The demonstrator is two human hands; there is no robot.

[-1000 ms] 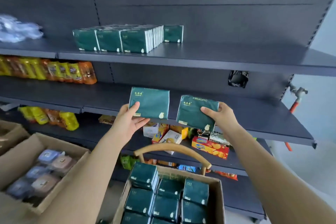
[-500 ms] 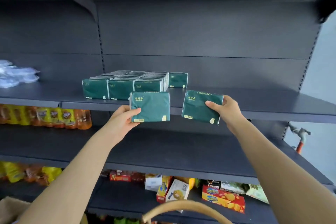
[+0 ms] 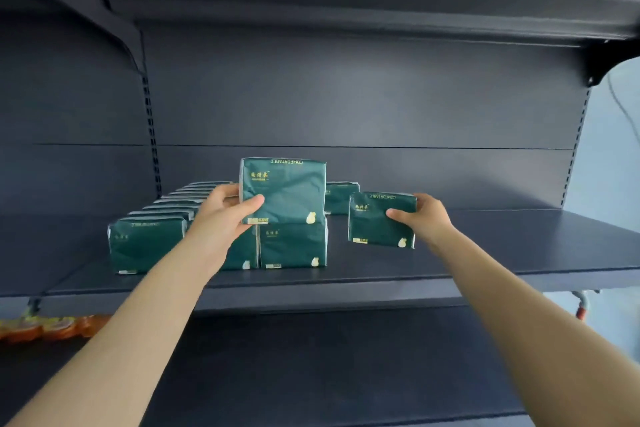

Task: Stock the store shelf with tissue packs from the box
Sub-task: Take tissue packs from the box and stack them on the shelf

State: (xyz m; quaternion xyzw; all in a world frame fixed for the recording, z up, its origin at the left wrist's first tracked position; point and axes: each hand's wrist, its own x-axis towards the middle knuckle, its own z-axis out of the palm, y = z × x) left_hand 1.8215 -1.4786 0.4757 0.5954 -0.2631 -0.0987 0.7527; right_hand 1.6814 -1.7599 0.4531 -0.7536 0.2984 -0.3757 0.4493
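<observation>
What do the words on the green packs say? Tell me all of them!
"COMFORTABLE", upside down, along the top edge of the dark green tissue pack in the left hand.
"COMFORTABLE", upside down, along the top edge of the matching pack in the right hand.
Gold characters and small yellow labels on both packs and on the shelved packs: too blurred to read.
</observation>
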